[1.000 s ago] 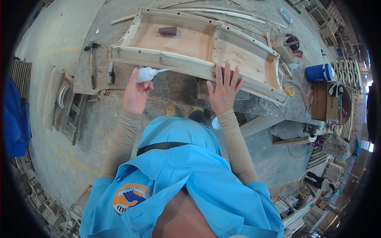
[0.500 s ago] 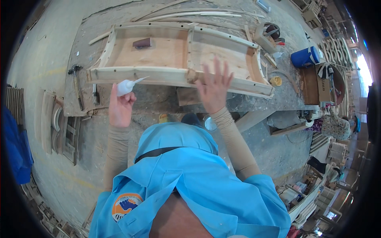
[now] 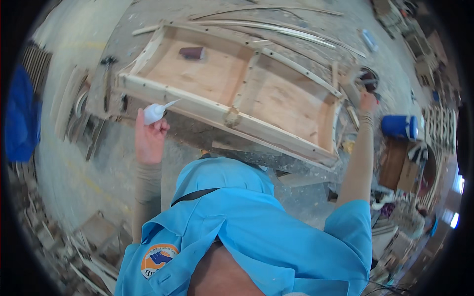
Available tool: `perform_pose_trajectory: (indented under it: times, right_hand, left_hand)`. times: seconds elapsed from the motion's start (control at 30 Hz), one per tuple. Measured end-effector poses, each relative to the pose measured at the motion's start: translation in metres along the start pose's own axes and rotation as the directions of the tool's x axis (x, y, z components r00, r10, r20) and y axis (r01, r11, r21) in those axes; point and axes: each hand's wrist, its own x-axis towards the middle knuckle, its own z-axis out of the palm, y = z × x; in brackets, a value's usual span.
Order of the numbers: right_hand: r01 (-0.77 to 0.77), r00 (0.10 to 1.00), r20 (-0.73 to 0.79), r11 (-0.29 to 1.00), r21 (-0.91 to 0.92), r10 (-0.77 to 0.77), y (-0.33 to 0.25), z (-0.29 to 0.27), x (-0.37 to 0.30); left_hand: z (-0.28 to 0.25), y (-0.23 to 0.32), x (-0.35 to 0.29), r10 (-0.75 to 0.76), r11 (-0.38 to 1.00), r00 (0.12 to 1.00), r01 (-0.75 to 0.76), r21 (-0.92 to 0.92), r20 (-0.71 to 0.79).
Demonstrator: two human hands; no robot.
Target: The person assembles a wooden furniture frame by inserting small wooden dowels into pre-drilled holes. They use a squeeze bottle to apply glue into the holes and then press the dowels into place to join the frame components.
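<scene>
My left hand point(image 3: 151, 143) is closed around a small white squeeze bottle point(image 3: 153, 114) with a long thin nozzle pointing up and right. It hovers near the front rail of a curved wooden frame point(image 3: 177, 98) lying on the workbench. The frame has two panelled bays, and a patch of brownish paste point(image 3: 232, 116) sits mid-rail. My right hand point(image 3: 368, 101) reaches far right to a small wooden box point(image 3: 350, 85) holding a dark round item point(image 3: 368, 77). Something red shows beside its fingers; whether they grip it is unclear. A dark brown sanding block point(image 3: 192, 53) rests in the left bay.
A hammer point(image 3: 106, 83) lies on the bench's left side. Long thin wood strips point(image 3: 276, 28) lie behind the frame. To the right stand a blue drum-shaped container point(image 3: 399, 127) and a cardboard box point(image 3: 410, 167). A small yellowish tub point(image 3: 348, 146) sits by the frame's right end.
My right hand has left the front rail's paste patch and moved right to the wooden box. The left hand still holds the bottle. The view has turned, so the frame appears more slanted.
</scene>
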Motion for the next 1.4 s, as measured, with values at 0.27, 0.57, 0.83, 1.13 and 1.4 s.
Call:
perform_pose_trajectory:
  times: [0.27,0.57,0.83,1.13,1.4]
  right_hand:
    - [0.062,0.915,0.399,0.998,0.018,-0.064,0.024,0.06,0.082]
    - [0.257,0.873,0.459,0.954,-0.154,-0.161,0.066,0.125,0.119]
    - [-0.048,0.987,-0.105,0.855,0.516,0.118,-0.034,-0.05,0.015]
    - [-0.036,0.99,0.056,0.151,0.988,-0.131,-0.224,-0.17,-0.14]
    - [0.197,0.961,-0.135,0.254,0.947,-0.24,-0.343,-0.218,-0.215]
  left_hand:
    - [-0.003,-0.016,-0.032,0.132,0.991,0.986,-0.135,-0.024,-0.106]
    - [0.016,-0.023,-0.047,0.155,0.988,0.966,-0.155,0.015,-0.208]
    - [-0.007,-0.015,-0.045,0.145,0.989,0.987,-0.147,-0.026,-0.066]
    - [-0.008,-0.003,-0.013,0.044,0.999,0.999,-0.043,-0.028,0.025]
    - [-0.021,0.003,0.009,-0.048,0.999,0.983,0.052,-0.016,0.175]
